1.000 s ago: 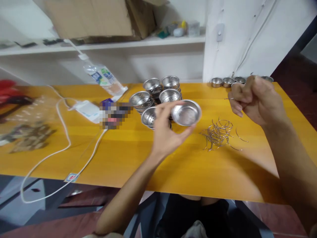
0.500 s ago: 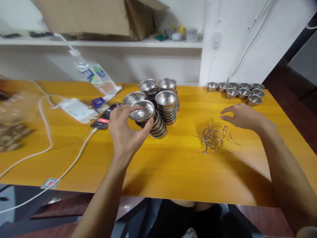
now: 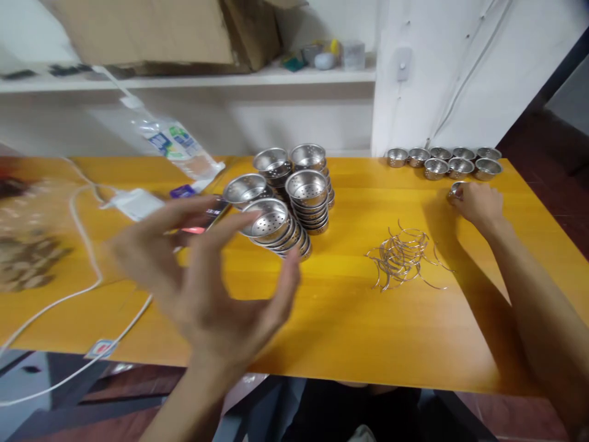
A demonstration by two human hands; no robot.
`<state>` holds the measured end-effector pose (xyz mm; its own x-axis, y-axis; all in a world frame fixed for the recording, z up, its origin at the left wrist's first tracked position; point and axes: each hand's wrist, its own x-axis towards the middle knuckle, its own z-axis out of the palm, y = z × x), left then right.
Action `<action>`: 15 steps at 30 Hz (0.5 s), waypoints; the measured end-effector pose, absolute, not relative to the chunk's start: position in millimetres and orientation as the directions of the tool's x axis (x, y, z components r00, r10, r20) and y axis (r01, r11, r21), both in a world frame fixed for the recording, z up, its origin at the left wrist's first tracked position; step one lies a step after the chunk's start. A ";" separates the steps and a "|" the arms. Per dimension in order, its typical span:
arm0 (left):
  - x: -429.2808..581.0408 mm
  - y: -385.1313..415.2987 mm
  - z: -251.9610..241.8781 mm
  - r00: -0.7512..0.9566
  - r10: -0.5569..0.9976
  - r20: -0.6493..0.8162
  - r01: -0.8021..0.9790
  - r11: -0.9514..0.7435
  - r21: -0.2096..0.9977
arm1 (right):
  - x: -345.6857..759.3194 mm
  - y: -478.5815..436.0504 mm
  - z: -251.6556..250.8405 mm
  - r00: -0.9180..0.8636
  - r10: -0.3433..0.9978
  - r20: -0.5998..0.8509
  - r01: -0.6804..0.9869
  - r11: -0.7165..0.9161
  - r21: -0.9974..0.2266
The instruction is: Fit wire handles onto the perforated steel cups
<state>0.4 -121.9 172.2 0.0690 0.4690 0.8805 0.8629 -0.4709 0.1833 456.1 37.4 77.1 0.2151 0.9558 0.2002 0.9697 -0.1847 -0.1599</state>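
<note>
My left hand [image 3: 216,276] is raised close to the camera, slightly blurred, with thumb and fingers spread and nothing between them. Just beyond it, a perforated steel cup [image 3: 265,222] tops a leaning stack, and an upright stack of the same cups [image 3: 307,189] stands alongside. At the right, my right hand [image 3: 481,202] has its fingers closed on a small steel cup [image 3: 455,190] at the table surface. Behind that cup, several more cups [image 3: 436,169] stand in two rows. A loose heap of curved metal wires [image 3: 400,258] lies between my hands.
On the yellow table [image 3: 340,331] are a phone [image 3: 216,212], a white box-shaped device [image 3: 137,204], white cables [image 3: 87,245] and a blurred bag of brownish pieces [image 3: 32,258]. A plastic bottle [image 3: 179,147] leans behind. The shelf [image 3: 193,83] holds a cardboard box [image 3: 147,31].
My left hand has come away from the leaning cup stack toward the camera. My right hand has moved right and back from above the wires and taken hold of a cup, now farther left.
</note>
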 end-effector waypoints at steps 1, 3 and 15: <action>16.0 -120.9 175.2 0.157 0.511 0.845 0.833 -0.528 0.165 | 444.1 33.4 83.7 0.183 0.968 0.171 0.971 -0.151 -0.185; 49.5 -105.8 173.5 0.337 0.620 0.709 0.739 -0.641 0.209 | 413.2 19.1 102.9 0.070 0.991 0.117 0.940 -0.026 -0.339; 102.9 -29.3 145.6 0.602 0.664 0.443 0.391 -0.729 0.562 | 340.1 -48.5 169.2 -0.637 0.727 0.258 0.548 0.662 -0.511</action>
<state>102.9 -29.3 145.6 0.6022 0.6642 0.4430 0.3908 -0.7291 0.5619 340.1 -48.5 169.2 -0.6365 0.7268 0.2582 0.5485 0.6619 -0.5110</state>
